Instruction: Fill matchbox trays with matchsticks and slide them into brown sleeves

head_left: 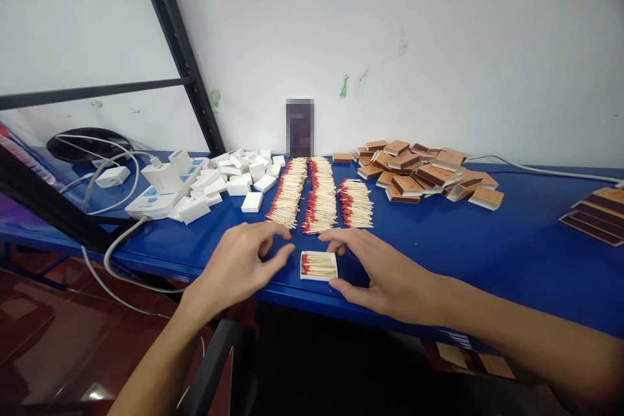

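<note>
The filled matchbox tray [318, 266] lay at nine o'clock of the nearer right hand [385, 273], long axis nine-to-three. That hand's wide-spread fingers apparently touched its end. The left hand [238, 266] hovered loosely open, holding nothing.

One head-worn camera is looking forward and down across the blue table [487, 253], facing the white wall [439, 26], sitting close over the left hand [238, 266] and right hand [385, 276].

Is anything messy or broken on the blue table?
Nothing looks broken or spilled. The white trays and brown sleeves lie in jumbled heaps, tipped every which way, while the matches sit in tidy rows.
</note>
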`<action>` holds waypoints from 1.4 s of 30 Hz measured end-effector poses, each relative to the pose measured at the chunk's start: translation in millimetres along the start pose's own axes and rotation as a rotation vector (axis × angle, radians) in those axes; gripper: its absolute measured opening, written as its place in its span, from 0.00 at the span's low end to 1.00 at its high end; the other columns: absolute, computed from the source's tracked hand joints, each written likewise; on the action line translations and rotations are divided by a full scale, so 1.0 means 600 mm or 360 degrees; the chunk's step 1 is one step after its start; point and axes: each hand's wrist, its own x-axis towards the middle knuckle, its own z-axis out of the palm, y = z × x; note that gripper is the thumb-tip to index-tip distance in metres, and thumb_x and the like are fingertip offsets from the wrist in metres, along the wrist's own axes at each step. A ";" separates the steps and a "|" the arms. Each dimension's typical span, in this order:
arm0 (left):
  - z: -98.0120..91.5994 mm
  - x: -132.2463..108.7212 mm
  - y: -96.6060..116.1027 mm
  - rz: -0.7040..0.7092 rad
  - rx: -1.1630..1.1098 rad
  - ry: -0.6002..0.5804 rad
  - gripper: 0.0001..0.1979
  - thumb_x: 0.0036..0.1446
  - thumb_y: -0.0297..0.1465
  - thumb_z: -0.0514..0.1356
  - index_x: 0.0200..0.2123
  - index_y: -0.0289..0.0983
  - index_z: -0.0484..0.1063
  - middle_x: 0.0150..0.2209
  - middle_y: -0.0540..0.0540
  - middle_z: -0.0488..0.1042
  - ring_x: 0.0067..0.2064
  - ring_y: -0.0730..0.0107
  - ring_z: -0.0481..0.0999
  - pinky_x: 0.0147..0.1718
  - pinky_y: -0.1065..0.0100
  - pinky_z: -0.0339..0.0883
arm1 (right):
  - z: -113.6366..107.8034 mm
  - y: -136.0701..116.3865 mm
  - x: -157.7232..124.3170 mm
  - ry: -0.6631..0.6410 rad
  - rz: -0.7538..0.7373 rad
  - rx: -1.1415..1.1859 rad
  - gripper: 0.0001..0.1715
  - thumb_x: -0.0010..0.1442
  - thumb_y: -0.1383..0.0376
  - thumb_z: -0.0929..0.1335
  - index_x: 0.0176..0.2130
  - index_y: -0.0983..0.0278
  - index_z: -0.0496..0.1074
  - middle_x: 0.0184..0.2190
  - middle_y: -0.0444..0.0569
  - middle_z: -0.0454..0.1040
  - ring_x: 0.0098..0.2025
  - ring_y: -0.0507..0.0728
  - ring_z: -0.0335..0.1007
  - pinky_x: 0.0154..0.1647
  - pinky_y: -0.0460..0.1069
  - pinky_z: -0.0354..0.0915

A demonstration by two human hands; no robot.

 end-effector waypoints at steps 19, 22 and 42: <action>-0.006 0.014 -0.051 -0.0214 0.0128 -0.0174 0.11 0.66 0.36 0.52 0.38 0.40 0.72 0.27 0.51 0.73 0.28 0.66 0.70 0.28 0.67 0.53 | -0.004 -0.003 0.001 -0.0019 0.0047 -0.0005 0.29 0.61 0.64 0.68 0.60 0.59 0.61 0.50 0.55 0.74 0.51 0.63 0.71 0.49 0.59 0.71; -0.014 0.005 -0.035 -0.0153 -0.0017 -0.0232 0.12 0.68 0.38 0.50 0.37 0.40 0.69 0.25 0.53 0.69 0.26 0.69 0.67 0.28 0.69 0.53 | -0.002 -0.001 0.000 -0.0017 0.0032 0.0006 0.29 0.62 0.63 0.68 0.60 0.59 0.60 0.50 0.54 0.73 0.51 0.62 0.71 0.49 0.58 0.70; -0.007 0.020 -0.073 -0.0345 0.0157 -0.0086 0.11 0.65 0.39 0.55 0.43 0.41 0.73 0.24 0.53 0.70 0.28 0.66 0.71 0.28 0.68 0.53 | 0.001 0.003 -0.003 -0.0033 0.0036 -0.0007 0.29 0.63 0.62 0.67 0.61 0.59 0.58 0.49 0.53 0.72 0.50 0.61 0.69 0.49 0.57 0.69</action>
